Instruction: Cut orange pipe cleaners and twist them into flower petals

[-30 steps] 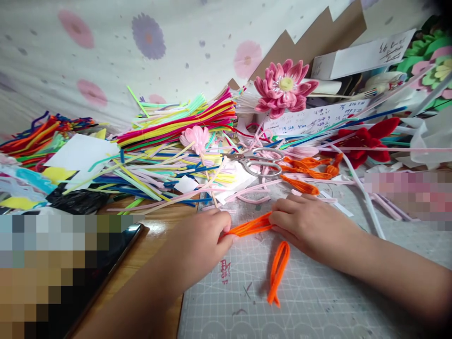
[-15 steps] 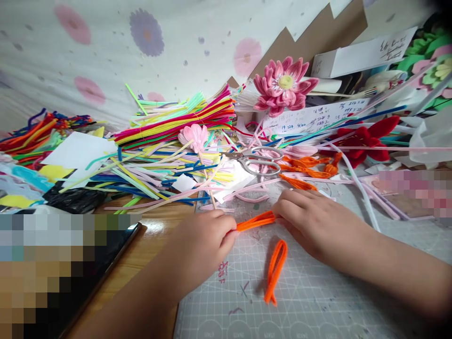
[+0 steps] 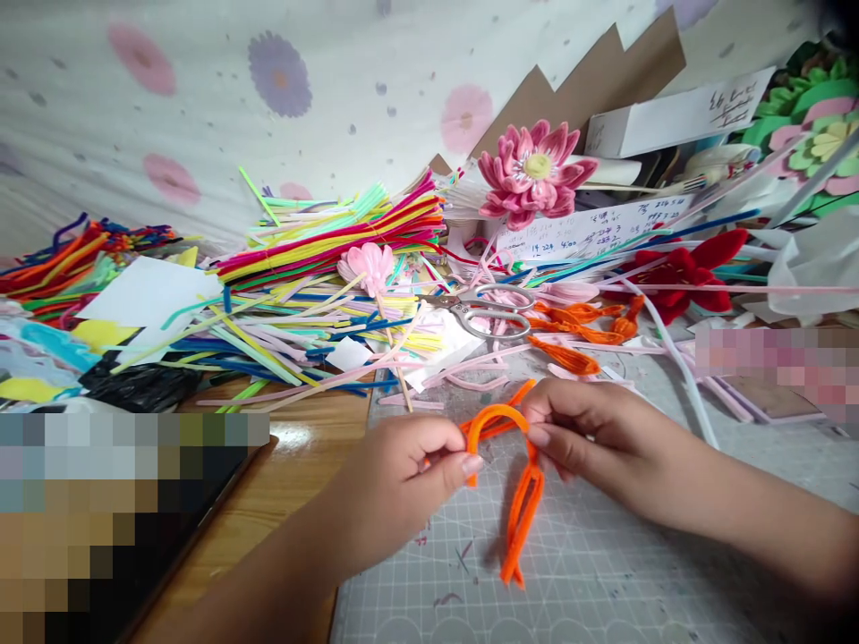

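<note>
An orange pipe cleaner (image 3: 495,411) is bent into an arch between my two hands. My left hand (image 3: 416,470) is closed, pinching one end between thumb and fingers. On the other side my right hand (image 3: 591,438) pinches it near the opposite end. Just behind the arch lies another orange pipe cleaner piece, partly covered by it and by my hands. Below my right hand, a folded orange loop (image 3: 522,523) rests on the grey cutting mat (image 3: 591,572). Several orange shaped pieces (image 3: 570,356) lie beyond my right hand.
Scissors (image 3: 493,311) lie at the back of the mat. Bundled pipe cleaners (image 3: 335,237) pile up behind. A pink flower (image 3: 537,167), a red flower (image 3: 691,268) and a small pale pink flower (image 3: 367,268) stand around. A dark-edged device (image 3: 201,528) is at left.
The straight folded orange piece between my hands now lies behind them. My hands have turned and hold an orange pipe cleaner bent into an arch. The loop on the mat stays.
</note>
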Tool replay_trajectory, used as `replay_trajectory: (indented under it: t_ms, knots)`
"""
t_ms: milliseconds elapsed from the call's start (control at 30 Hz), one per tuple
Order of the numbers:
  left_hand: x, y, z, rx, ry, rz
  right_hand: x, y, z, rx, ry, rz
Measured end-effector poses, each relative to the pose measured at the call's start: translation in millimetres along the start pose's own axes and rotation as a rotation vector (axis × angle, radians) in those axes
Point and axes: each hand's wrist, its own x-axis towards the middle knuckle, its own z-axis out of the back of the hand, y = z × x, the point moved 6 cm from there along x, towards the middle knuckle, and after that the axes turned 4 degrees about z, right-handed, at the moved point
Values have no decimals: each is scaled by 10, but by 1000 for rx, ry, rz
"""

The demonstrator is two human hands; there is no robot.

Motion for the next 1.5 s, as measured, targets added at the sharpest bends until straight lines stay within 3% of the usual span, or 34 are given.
replay_trajectory:
  t_ms: [167, 300, 400, 633, 933, 1167, 1367, 1500]
  knots:
    - [-26, -103, -285, -452, 106, -67, -38, 49, -286, 511, 53, -121]
    - [-46, -107, -430, -758, 240, -26, -40, 95, -324, 591, 21, -145]
    - [-46, -91, -464, -867, 293, 3, -25, 96, -305, 646, -7, -140]
    - [-51, -79, -407, -802, 252, 66, -17, -8, -262, 697, -93, -171]
    - [-66, -95, -483, -839, 351, 97, -22, 0, -255, 646, -161, -111]
    - [-129, -90, -500, -891, 475, 112, -45, 71, -228, 729, -71, -30]
    - [-189, -77, -477, -689, 543, 51, -60, 199, -205, 828, 145, 148]
    - [-170, -114, -449, -746, 546, -10, -102, 233, -236, 905, 58, 128]
